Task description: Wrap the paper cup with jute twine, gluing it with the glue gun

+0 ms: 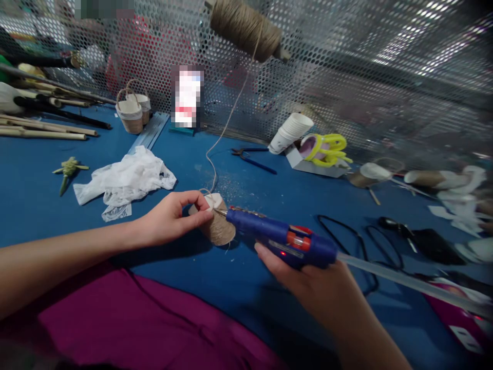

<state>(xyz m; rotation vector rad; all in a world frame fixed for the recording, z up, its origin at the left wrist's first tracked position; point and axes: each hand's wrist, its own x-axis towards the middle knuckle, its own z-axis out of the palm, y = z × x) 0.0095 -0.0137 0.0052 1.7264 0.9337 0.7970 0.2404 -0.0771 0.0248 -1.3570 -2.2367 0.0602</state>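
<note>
My right hand (308, 280) grips a blue glue gun (269, 231), a long clear glue stick (389, 275) sticking out of its back end. The gun's nozzle points left and meets the twine near a small paper cup (220, 230) wrapped in brown twine. At the cup's white end, the thumb and fingers of my left hand (181, 216) are pinched on the twine (210, 156). That strand runs up to a big twine spool (246, 30) hung on the mesh. My fingers partly hide the cup, which lies tilted on the blue table (215, 277).
White lace (131, 177) lies left of the cup, beneath two finished-looking handled baskets (131, 115) and a propped phone (187, 97). Pliers (254, 156), stacked paper cups (290, 132) and a box with yellow-handled scissors (323, 151) stand at the back. A black cable (354, 236) curls on the right.
</note>
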